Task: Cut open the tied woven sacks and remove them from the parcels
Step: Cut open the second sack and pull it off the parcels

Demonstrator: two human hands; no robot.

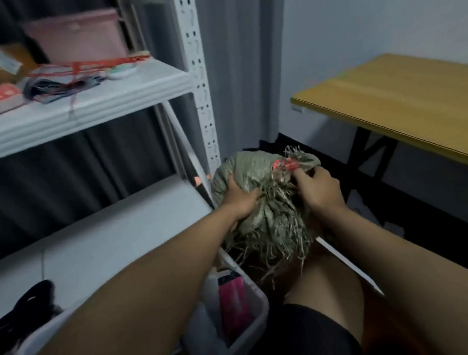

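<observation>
Single head-worn wide-angle cam, looking fwd and steeply down over both forearms. Close on the hands at centre frame; white shelving unit (77, 108) at left, wooden table (413, 108) at right.

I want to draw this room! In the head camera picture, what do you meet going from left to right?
White metal shelf → slotted shelf post → green woven sack, gripped by the left hand and the right hand → yellow wooden table.
</observation>
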